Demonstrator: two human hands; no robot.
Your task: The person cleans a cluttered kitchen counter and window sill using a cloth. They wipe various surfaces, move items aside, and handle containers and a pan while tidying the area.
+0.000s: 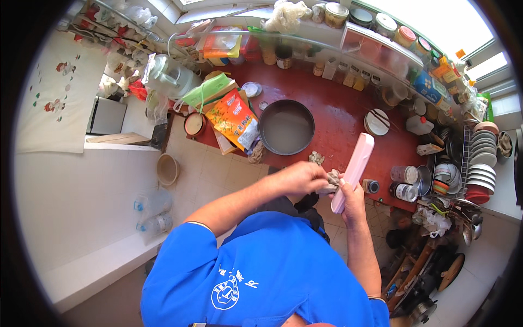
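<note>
My right hand point(354, 200) grips a long pink plastic case point(354, 169), held tilted at the near edge of the red table point(335, 110). A crumpled greyish-brown cloth point(331, 180) is pinched in the fingers of my left hand point(304, 178), against the side of the case. The case looks closed. A second crumpled rag point(316, 157) lies on the table just beyond my left hand. Left of it stands a round dark pan point(286, 127) with cloudy water in it. To the right of the case is a small dark-lidded jar point(371, 186).
An orange food packet point(233, 118) lies left of the pan, before a glass jug point(171, 77). A white lidded bowl with chopsticks point(376, 122) sits farther back. Clear jars point(403, 174) and a dish rack with plates point(483, 159) stand right. A glass shelf point(302, 39) spans the back.
</note>
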